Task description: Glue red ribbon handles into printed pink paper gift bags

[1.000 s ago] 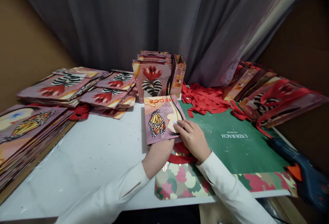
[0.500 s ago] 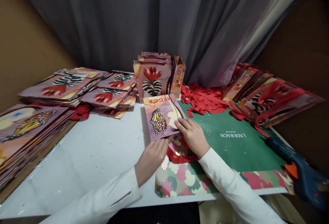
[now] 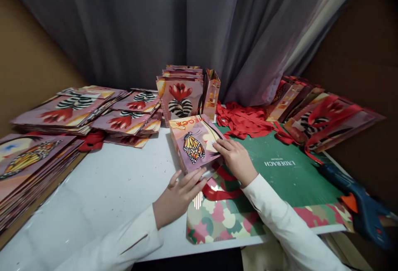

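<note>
A small paper bag (image 3: 196, 143) printed with a butterfly and red MECCA lettering lies nearly flat in front of me, its printed face up. My right hand (image 3: 238, 161) grips its right side, fingers on the face and the thumb hidden. At the bag's near edge is my left hand (image 3: 180, 194), open, with fingers spread and thumb lifted; the fingertips touch or almost touch the edge. Below the bag, a loop of red ribbon (image 3: 219, 195) rests on a green Läderach bag (image 3: 264, 171) with a patterned border.
Stacks of flat printed bags (image 3: 71, 109) lie on the left of the white table (image 3: 118, 196). Standing bags (image 3: 180, 96) and a heap of red ribbon (image 3: 244, 119) are at the back. Ribboned bags (image 3: 326, 117) lean at right, near a blue glue gun (image 3: 357, 200).
My left hand has loosened from the bag's near edge, moving slightly left with its fingers spreading. The bag has tipped a little, showing more of its left side. My right hand stays on it.
</note>
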`<state>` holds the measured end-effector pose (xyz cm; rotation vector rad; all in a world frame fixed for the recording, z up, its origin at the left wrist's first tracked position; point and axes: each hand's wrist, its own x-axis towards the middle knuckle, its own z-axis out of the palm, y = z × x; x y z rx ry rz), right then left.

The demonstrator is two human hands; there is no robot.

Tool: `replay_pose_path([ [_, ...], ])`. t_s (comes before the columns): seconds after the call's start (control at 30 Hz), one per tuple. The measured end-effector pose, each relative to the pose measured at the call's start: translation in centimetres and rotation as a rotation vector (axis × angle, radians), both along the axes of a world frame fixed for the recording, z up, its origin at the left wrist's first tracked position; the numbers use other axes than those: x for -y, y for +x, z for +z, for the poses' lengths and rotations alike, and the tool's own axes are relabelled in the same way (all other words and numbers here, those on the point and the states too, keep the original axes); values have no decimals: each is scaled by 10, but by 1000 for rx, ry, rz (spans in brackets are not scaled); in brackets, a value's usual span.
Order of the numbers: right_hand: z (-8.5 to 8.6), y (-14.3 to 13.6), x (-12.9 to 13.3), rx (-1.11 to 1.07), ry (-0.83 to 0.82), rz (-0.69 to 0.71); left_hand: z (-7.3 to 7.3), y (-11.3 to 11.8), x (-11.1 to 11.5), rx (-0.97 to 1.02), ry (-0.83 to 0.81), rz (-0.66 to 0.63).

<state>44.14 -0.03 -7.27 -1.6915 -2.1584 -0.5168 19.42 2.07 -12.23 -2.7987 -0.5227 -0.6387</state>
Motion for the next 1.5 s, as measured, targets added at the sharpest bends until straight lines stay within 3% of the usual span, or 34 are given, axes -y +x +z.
replay_pose_path([
  [0.17, -3, 1, 2, -4, -10, -15, 5, -5, -10, -5, 68, -59],
  [0.47, -2, -2, -1, -98, -16, -21, 10, -9, -25, -40, -137, -103],
  [0.57, -5, -11, 14, -199, 28, -23, 12, -9, -23, -26, -136, -77],
  [0.67, -15, -23, 38, -269, 172, 76, 12, -9, -20, -26, -123, -51],
  [0.77, -26, -36, 53, -259, 25, 169, 12, -8, -18, -35, -130, -24],
  [0.9, -30, -43, 45, -280, -214, 130, 12, -8, -17, -27, -140, -8],
  [1.07, -25, -43, 27, -249, -307, 110, 13, -8, -16, -33, -165, -13],
  [1.27, -14, -48, 25, -121, -367, 121, 12, -7, -14, -42, -169, 9],
  [1.4, -8, -38, 44, -337, -237, 136, 10, -8, -15, -46, -180, 17],
  [1.5, -8, -18, 65, -575, -67, 16, 8, -8, -15, -51, -172, 15],
])
